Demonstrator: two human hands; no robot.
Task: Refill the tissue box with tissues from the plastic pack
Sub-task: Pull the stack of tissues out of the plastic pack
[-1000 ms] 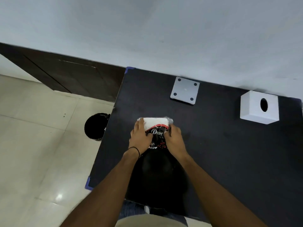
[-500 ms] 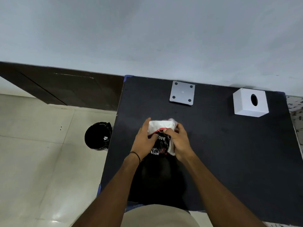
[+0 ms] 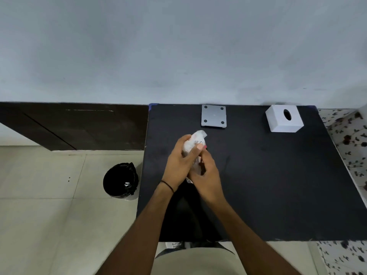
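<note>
Both my hands hold the plastic tissue pack (image 3: 195, 140) above the middle of the black table (image 3: 278, 185). My left hand (image 3: 179, 164) wraps around its left side, thumb pressed on top. My right hand (image 3: 206, 175) grips its lower end, covering most of the printed wrapper. The pack's clear upper end pokes out past my fingers, white tissues showing inside. The white tissue box (image 3: 284, 119) with an oval hole on top stands at the table's far right corner, well apart from my hands.
A grey square plate (image 3: 213, 115) with dark dots at its corners lies at the table's far edge, just beyond the pack. A black-lined bin (image 3: 120, 180) stands on the tiled floor left of the table. A dark wooden panel (image 3: 79, 126) runs along the wall.
The pack went from lying flat with its label up to being lifted and turned on end between my hands. My right hand slid down to its lower end. The camera tilted, shifting the view.
</note>
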